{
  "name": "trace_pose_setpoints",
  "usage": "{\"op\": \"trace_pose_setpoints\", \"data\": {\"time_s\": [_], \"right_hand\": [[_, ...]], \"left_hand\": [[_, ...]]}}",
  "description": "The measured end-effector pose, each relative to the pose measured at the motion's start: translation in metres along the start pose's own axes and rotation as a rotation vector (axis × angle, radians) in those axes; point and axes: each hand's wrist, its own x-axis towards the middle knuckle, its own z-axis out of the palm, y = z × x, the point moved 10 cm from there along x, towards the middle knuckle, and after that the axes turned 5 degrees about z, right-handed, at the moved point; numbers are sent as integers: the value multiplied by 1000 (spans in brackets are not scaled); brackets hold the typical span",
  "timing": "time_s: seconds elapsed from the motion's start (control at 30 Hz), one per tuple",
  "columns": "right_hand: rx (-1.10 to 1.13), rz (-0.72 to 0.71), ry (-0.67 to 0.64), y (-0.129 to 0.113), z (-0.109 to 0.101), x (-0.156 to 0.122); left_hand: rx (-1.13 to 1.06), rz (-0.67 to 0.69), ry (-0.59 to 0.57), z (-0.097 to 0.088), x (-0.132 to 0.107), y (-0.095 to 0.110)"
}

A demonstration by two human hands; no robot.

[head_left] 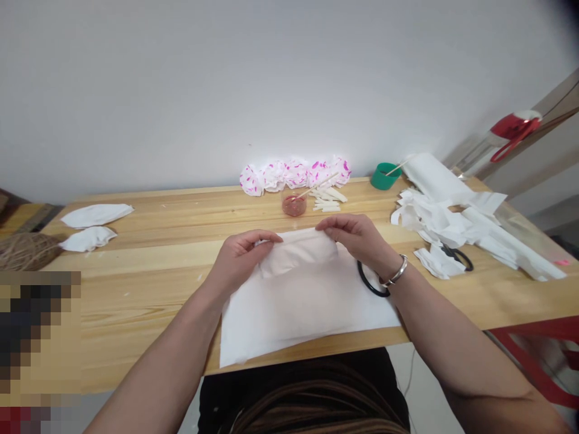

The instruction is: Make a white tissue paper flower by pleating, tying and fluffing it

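A thin white sheet [303,301], paper or fabric, lies near the table's front edge, its far edge folded over. My left hand [246,256] pinches the far left corner of the fold between thumb and fingers. At the far right corner, my right hand [350,235] grips the same edge, fingertips closed on it. The edge between the hands looks slightly raised. Beside my right wrist, which wears a silver bracelet [395,271], shows a black loop [371,283]; what it belongs to is unclear.
Pink-speckled white ruffled pieces [296,173] stand by the wall. Before them sit a cup of reddish contents [294,205] with a stick and several pale strips [326,205]. A green cup [386,176], white scraps [434,217], black-handled scissors [461,258] and a bottle [493,141] are right; twine [29,252] and white pieces [97,215] left.
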Motion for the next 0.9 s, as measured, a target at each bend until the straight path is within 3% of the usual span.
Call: {"op": "trace_pose_setpoints", "data": {"time_s": [0.33,0.57,0.77,0.9], "right_hand": [[32,78,-73,10,8,2],[0,14,-90,9,7,3],[-70,-50,12,5,2,3],[-188,-176,100,-7,-2,1]], "left_hand": [[-11,-110,-6,0,-4,-6],[173,-38,-6,-4,-1,3],[193,8,31,-7,-1,6],[165,26,60,-7,0,6]]}}
